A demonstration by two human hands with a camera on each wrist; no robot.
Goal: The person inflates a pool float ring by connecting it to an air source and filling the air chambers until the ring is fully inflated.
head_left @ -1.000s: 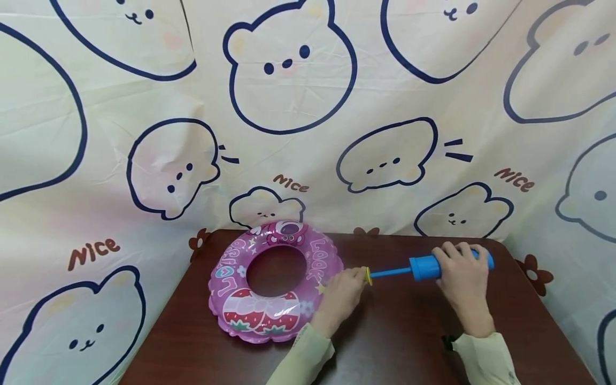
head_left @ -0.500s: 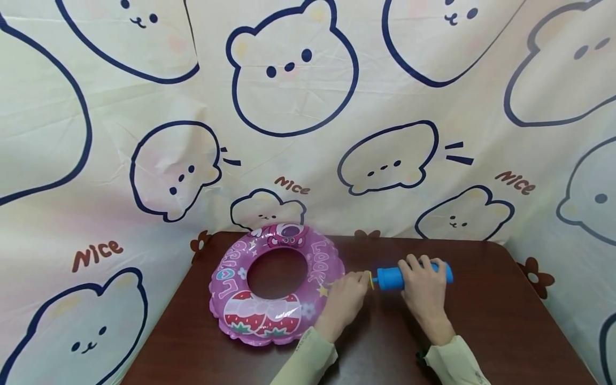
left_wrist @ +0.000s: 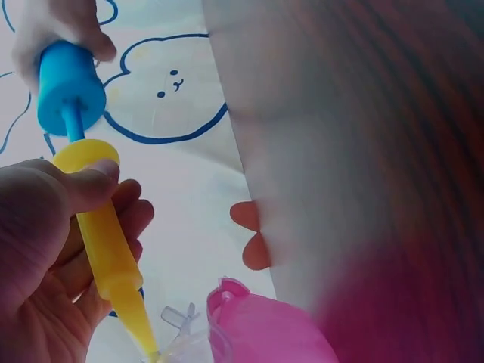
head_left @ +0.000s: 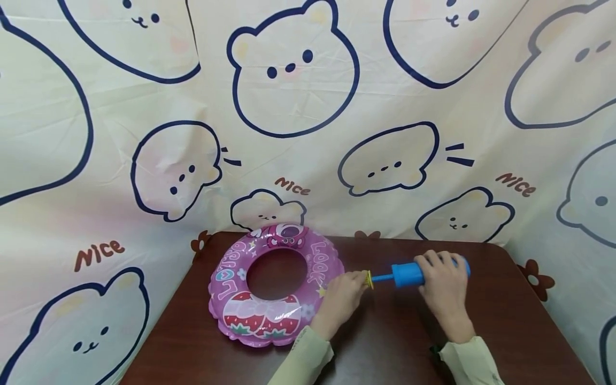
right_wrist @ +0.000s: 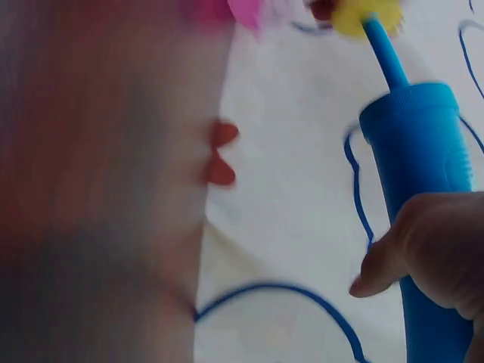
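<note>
A pink inflatable swim ring [head_left: 276, 283], printed with strawberries and lettering, stands plump on the left half of the table. Beside its right edge, my left hand [head_left: 340, 298] holds the yellow front part [left_wrist: 106, 242] of a hand pump, thumb across it near the flange. In the left wrist view the yellow tip tapers down to a clear valve [left_wrist: 189, 344] on the ring; whether it sits fully inside cannot be told. My right hand [head_left: 444, 289] grips the pump's blue barrel [right_wrist: 420, 144]. A short length of blue rod [head_left: 382, 278] shows between barrel and yellow flange.
Under everything lies a dark brown table [head_left: 385, 347]. A cream cloth [head_left: 308, 160] with bear outlines hangs behind its back edge and at both sides. Something small and dark [head_left: 435, 350] shows at the right cuff.
My right hand slid the blue barrel left until the rod nearly vanished, then drew it back right, so some rod shows again. The left hand and ring stay almost in place.
</note>
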